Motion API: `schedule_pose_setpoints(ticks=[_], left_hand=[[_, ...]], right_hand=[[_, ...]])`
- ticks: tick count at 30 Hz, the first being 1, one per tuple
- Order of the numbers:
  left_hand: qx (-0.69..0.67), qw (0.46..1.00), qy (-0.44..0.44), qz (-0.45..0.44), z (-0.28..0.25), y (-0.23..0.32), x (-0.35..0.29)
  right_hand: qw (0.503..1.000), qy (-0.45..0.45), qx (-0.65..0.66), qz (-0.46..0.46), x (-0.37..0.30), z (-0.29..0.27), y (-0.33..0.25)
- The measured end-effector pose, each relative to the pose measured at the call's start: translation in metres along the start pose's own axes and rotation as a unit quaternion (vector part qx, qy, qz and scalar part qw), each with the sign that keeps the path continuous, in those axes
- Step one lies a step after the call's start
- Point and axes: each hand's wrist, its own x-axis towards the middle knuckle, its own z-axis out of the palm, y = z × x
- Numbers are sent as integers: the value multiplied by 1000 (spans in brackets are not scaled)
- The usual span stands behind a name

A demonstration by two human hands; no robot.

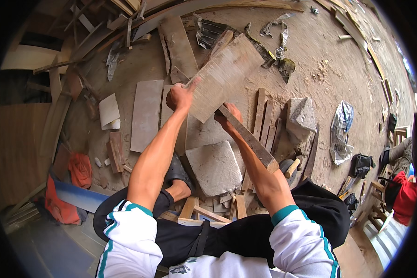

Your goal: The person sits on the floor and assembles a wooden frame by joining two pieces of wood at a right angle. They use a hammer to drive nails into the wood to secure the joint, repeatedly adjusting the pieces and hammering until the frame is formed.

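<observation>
Dusty workshop floor [310,55], scrap wood around. Left hand [180,96] pinches the board [224,76] edge, right hand [227,116] grips its lower corner; steady both ends before shifting it.

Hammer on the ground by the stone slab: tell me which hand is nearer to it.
Right. The right hand grips the lower edge of the wooden board, up and left of the hammer. The left hand holds the board's left edge, farther away.
</observation>
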Motion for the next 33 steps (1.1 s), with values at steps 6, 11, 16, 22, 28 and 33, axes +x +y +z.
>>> schedule_pose_setpoints(ticks=[6,11,16,22,28,33], left_hand=[[5,1000,-8,-19,3,3,2],[-7,999,26,-27,12,-15,4],[-26,1000,11,-4,21,-17,4],[-2,1000,5,10,19,-14,4],[-26,1000,-14,9,3,-12,4],[-14,1000,-14,-5,6,-9,2]], right_hand=[[1000,7,20,6,-3,-3,1],[996,13,83,-21,-9,-5,3],[996,23,86,-23,-9,-5,14],[998,21,54,-31,-7,-8,11],[997,-6,73,-18,-4,-11,5],[999,1,53,-12,-4,-11,11]])
